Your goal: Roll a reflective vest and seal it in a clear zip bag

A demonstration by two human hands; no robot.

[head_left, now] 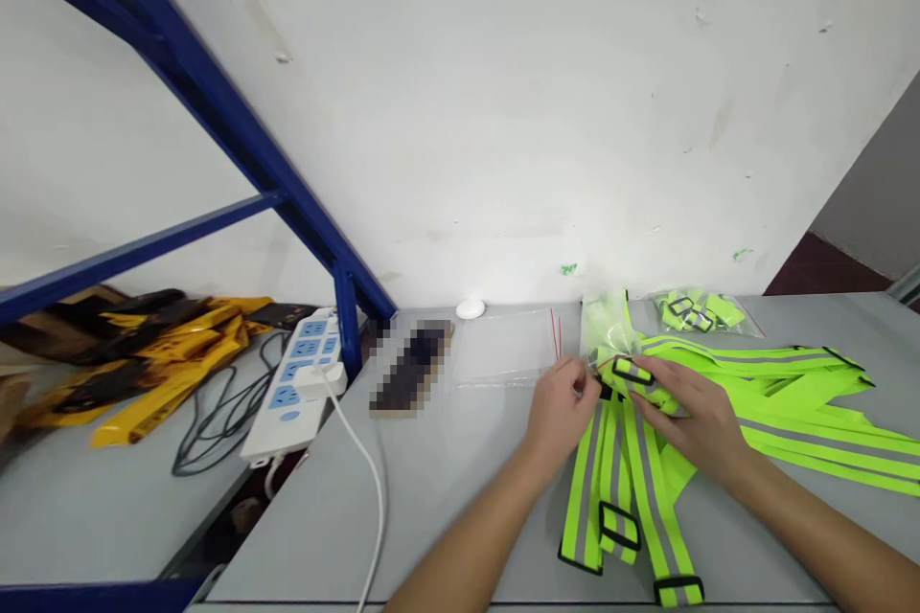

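Note:
My left hand (562, 407) is closed in a pinch at the mouth of a clear plastic bag (608, 326) that has a red line along its opening. In my right hand (694, 414) is a folded neon-yellow reflective strap (657, 390) with a black buckle (632, 371), held against the bag's mouth. Part of the bag lies behind the fingers. Below both hands, several loose reflective straps (651, 488) with grey stripes and black buckles hang toward the front edge. More straps (812, 402) are spread out on the right.
Flat clear bags (503, 350) lie left of my hands, beside a blurred-out phone-like object (413, 369). A filled bag of straps (701, 311) rests by the wall. Further left are a power strip (294, 383), a white cable (374, 479), a blue metal frame (237, 134) and yellow packages (179, 354).

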